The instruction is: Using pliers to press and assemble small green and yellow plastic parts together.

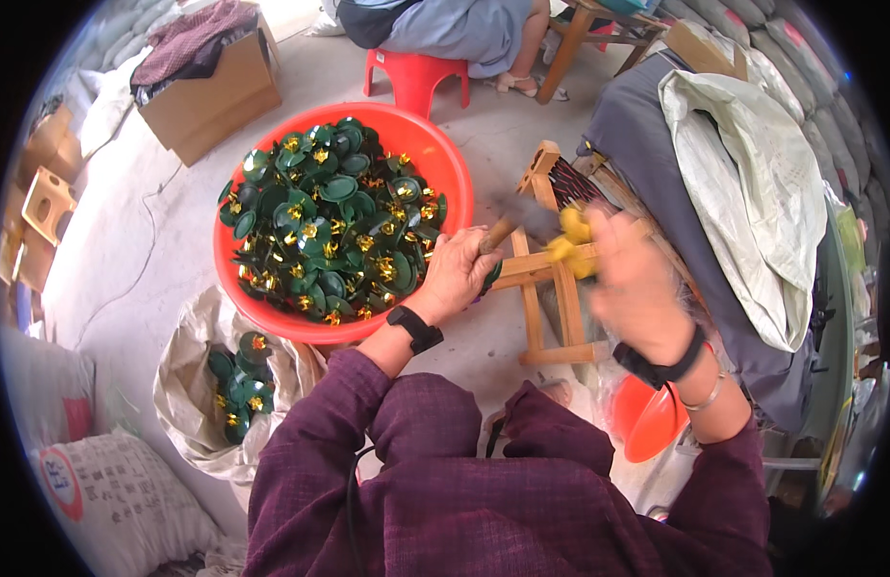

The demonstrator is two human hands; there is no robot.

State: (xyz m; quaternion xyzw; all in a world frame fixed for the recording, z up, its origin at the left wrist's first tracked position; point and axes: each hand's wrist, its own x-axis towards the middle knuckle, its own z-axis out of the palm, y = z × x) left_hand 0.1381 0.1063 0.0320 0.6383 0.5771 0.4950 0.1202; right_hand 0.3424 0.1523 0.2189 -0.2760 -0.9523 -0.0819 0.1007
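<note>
Our left hand point(457, 272) is clamped round a wooden hammer handle point(500, 234) over the small wooden frame point(546, 288); our right hand point(633, 279), blurred, pinches yellow pieces point(572, 240) there; green-and-gold discs fill the red basin point(435, 144) beside.

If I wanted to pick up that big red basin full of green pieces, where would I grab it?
By the rim of the red basin, I'd judge, with a hand on each opposite side. It is wide, round and heaped with green and gold pieces, so one hand would likely tip it. The far and right edges show bare; the near edge sits by the person's left hand.
</note>
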